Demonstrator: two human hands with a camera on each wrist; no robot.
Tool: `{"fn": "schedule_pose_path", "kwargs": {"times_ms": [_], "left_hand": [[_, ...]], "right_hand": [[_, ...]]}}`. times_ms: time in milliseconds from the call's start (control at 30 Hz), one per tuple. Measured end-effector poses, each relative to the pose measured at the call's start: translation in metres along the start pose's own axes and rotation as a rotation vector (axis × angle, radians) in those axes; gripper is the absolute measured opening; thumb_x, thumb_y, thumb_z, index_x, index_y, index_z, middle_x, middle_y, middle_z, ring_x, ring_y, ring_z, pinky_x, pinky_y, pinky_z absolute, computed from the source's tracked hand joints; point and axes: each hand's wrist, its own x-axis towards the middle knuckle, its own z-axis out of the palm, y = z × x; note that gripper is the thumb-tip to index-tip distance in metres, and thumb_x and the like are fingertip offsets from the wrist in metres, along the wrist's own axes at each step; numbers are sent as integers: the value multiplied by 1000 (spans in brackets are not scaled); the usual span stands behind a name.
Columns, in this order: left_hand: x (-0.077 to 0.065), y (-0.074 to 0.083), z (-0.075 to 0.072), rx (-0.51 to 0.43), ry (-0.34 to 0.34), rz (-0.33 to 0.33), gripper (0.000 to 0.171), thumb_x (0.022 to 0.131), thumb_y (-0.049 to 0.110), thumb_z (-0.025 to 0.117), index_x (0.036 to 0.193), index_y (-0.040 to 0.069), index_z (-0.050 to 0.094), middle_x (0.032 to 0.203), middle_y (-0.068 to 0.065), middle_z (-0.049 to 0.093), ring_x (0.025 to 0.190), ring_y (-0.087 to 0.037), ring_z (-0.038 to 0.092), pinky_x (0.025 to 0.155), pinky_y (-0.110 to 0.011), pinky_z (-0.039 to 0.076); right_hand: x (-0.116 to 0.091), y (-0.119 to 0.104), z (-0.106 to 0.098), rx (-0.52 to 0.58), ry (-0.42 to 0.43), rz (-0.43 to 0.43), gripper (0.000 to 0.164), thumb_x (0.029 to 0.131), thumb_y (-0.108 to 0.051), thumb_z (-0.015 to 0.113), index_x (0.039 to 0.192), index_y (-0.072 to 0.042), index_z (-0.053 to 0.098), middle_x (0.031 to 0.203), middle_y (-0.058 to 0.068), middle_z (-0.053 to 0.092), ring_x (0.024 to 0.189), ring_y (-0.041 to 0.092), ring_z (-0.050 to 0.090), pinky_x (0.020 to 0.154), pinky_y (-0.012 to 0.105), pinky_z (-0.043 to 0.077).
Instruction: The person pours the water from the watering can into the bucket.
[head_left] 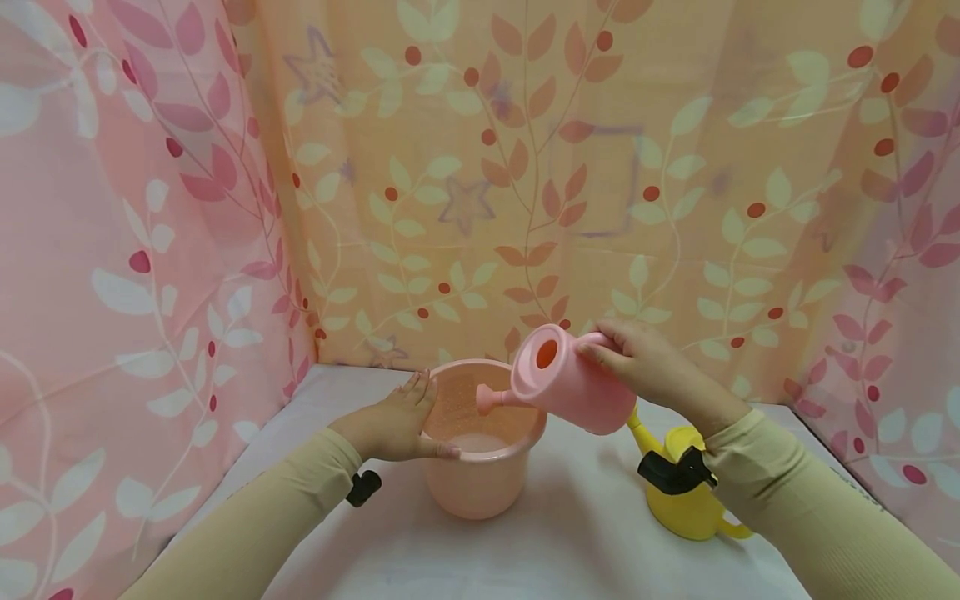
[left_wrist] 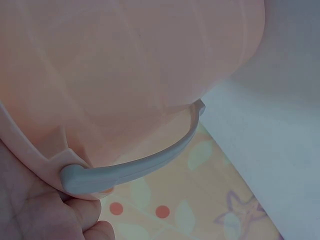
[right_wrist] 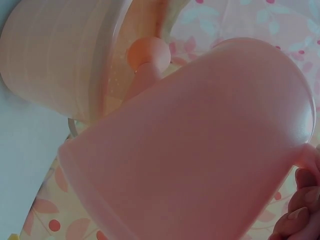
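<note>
A pink watering can (head_left: pixel 577 387) tilts leftward in mid-air, its spout head (head_left: pixel 490 399) over the mouth of a peach-coloured bucket (head_left: pixel 475 483). My right hand (head_left: pixel 651 362) grips the can by its handle; in the right wrist view the curled fingers (right_wrist: pixel 303 202) show at the right edge. My left hand (head_left: pixel 397 423) rests against the bucket's left rim, fingers fairly straight and thumb along the front rim. A grey bail handle (left_wrist: pixel 145 167) hangs on the bucket's far side in the left wrist view. Droplets dot the bucket's inner wall; I cannot make out a stream from the spout.
A yellow watering can (head_left: pixel 684 504) stands on the white tabletop (head_left: pixel 577 550) at right, partly hidden by my right wrist and its black camera mount (head_left: pixel 677 472). Leaf-patterned cloth (head_left: pixel 465 275) encloses the table at the back and both sides.
</note>
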Motion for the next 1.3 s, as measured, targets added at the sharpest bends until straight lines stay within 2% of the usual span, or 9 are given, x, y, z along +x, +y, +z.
{"fn": "schedule_pose_path", "kwargs": {"times_ms": [1300], "left_hand": [[4,-4,4,34,10,15,120,58,85,30,137,-3,8,142,-19,1,130,-26,-2,103,-41,10]], "right_hand": [[1,-1,-1,-16,-2,-9,21,82,-36,56,83,-15,55,75,1,54,73,20,49,60,28,45]]}}
